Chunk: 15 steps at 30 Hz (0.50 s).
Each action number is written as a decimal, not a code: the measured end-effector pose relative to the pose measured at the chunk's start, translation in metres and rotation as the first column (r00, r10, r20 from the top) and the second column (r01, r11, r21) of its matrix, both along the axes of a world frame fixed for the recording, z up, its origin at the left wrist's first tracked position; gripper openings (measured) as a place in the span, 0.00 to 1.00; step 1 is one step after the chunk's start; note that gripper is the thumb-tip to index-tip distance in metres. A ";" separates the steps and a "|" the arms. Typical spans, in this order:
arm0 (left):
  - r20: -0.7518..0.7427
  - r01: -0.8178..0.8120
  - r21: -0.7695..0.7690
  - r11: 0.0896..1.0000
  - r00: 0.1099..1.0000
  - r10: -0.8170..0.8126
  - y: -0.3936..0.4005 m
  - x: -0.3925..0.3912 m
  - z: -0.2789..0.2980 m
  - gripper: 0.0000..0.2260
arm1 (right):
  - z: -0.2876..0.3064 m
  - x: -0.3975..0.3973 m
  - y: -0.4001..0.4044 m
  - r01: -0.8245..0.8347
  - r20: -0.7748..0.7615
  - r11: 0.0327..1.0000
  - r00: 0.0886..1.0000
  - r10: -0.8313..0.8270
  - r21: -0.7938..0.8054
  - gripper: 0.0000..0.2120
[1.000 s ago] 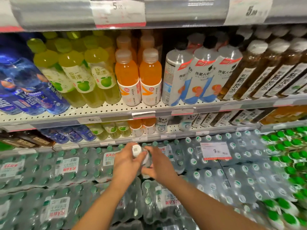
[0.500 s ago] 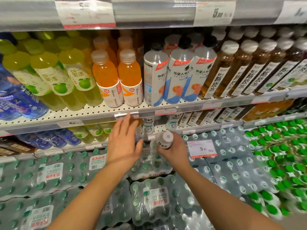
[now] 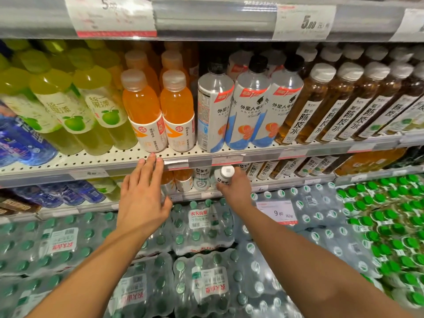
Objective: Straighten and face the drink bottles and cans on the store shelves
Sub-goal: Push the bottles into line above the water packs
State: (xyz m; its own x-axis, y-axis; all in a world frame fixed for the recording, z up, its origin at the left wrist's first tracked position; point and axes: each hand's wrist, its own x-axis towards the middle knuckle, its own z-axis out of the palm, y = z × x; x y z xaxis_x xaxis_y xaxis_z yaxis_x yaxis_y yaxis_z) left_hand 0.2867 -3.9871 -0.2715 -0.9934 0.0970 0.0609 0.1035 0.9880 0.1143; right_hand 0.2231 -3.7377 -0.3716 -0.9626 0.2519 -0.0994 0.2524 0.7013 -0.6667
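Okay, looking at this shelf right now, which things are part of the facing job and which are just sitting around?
Job in hand:
small white bottle, held by the right hand
left hand, reaching toward the orange drink bottles
white-label bottles

Just there:
shrink-wrapped water packs
price tag

Two hands [image 3: 142, 203], two front orange bottles [image 3: 141, 111], three front white-labelled bottles [image 3: 249, 104]

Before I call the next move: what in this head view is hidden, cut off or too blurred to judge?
- Small white bottle: the right hand covers its lower body, so label facing is unknown.
- Lower shelf bottles: tops hidden by the upper shelf edge; the left hand covers some.
- Left price tag: blurred.
- Blue bottles: cut off by the left edge.
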 end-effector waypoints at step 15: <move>0.026 -0.008 0.027 1.000 1.000 0.007 0.000 0.000 -0.001 0.49 | 0.003 -0.044 0.002 -0.074 0.224 0.965 0.974 0.016 0.253 0.17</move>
State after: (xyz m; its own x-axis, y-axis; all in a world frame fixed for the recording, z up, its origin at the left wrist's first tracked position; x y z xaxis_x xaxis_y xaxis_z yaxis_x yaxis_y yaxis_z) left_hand 0.2871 -3.9866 -0.2724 -0.9954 0.0882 0.0373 0.0926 0.9853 0.1438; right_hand 0.1789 -3.7355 -0.3684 -0.9357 0.2534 -0.2456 0.3352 0.8559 -0.3938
